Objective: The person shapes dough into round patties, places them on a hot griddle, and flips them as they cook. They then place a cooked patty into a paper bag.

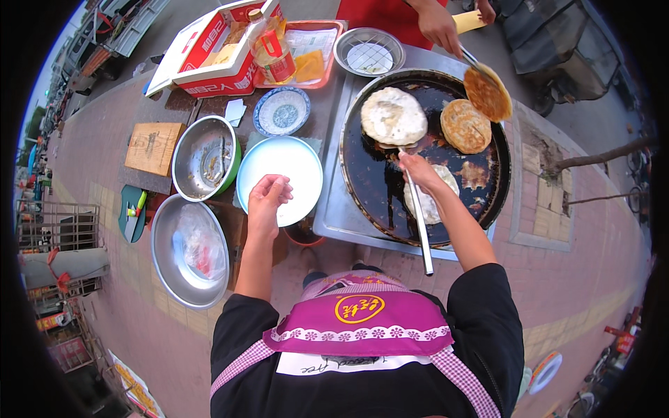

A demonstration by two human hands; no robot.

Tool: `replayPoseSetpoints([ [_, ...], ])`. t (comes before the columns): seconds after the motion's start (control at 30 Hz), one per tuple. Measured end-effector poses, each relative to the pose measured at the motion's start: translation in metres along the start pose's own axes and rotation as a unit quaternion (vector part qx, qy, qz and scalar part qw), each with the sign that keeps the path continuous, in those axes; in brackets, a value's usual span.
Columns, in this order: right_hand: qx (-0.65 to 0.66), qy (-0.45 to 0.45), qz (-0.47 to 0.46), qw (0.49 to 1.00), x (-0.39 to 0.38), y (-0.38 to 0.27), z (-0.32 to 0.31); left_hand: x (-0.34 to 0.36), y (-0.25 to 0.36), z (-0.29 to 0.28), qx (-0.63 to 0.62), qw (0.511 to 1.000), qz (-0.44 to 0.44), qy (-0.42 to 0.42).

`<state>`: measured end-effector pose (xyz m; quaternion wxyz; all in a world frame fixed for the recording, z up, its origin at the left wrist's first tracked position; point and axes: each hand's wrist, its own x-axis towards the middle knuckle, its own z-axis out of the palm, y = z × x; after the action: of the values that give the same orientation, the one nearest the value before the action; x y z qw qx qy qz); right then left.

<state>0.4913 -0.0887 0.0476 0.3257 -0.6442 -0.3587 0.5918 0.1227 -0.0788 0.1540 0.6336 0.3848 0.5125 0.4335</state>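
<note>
My right hand point(422, 171) grips the long metal handle of a spatula point(421, 233). The spatula's front end goes under a pale, floury flatbread point(394, 115) at the left of the wide black oiled pan point(371, 189). Partly behind my right forearm lies another pale flatbread point(437, 198). A browned flatbread point(465, 126) rests at the pan's right. My left hand point(269, 198) hovers over a round white plate point(298, 159), its fingers curled in toward the thumb with nothing visible in them.
Across the pan, another person's hand point(440, 31) holds a utensil with a browned flatbread point(488, 94). Metal bowls point(162, 244), a patterned bowl point(281, 111), a wooden board point(155, 148), a knife point(130, 224), an oil bottle point(273, 52) and a red-and-white box point(217, 82) stand leftward.
</note>
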Motion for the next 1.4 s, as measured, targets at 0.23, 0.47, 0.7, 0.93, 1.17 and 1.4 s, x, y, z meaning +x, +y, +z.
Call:
replayPoseSetpoints([
  [0.23,0.599,-0.421,-0.025,0.681,-0.012,-0.023,0.015,-0.002,-0.002,0.011,0.023,1.000,-0.002,-0.003],
  [0.47,0.102,-0.057,0.023,0.993,-0.019,-0.008,-0.027,0.003,-0.008,0.023,0.015,1.000,-0.005,-0.022],
  [0.7,-0.637,0.266,-0.118,0.714,0.049,-0.028,-0.087,-0.002,-0.005,0.020,0.003,1.000,-0.001,-0.015],
  [0.93,-0.674,0.297,-0.243,0.632,0.044,-0.009,-0.054,-0.004,-0.002,0.009,-0.005,1.000,0.007,-0.007],
  [1.17,-0.662,0.212,-0.235,0.680,0.017,-0.001,-0.056,0.006,-0.004,0.005,-0.012,1.000,0.004,-0.017],
  [1.4,0.052,0.103,0.123,0.986,-0.132,0.069,-0.133,0.025,-0.005,0.000,-0.014,1.000,-0.002,-0.013],
])
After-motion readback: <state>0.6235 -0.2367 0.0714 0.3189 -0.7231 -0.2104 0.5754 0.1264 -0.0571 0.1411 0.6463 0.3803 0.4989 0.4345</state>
